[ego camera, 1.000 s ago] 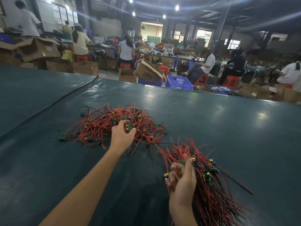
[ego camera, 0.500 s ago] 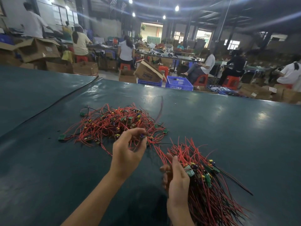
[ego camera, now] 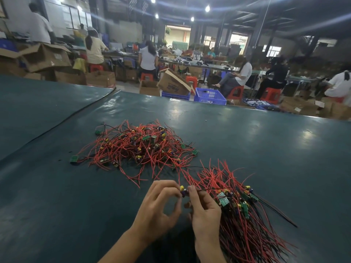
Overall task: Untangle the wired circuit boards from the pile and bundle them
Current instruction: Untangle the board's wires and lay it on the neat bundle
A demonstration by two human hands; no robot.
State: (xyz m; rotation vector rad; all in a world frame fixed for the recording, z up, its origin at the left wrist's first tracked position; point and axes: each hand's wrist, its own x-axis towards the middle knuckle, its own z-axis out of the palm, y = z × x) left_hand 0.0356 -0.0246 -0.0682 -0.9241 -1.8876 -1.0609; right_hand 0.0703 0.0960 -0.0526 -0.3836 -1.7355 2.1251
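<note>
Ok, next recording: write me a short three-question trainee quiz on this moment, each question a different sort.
1. True or false: the left hand is reaching into the tangled pile.
2. Where does the gathered bundle lie? A) left of the left hand B) beside the right hand, on its right C) on top of the tangled pile
3. Fill in: most of the wires are ___.
Key: 1 false: it meets the right hand's fingertips on one wired board, short of the tangled pile. 2 B. 3 red.
</note>
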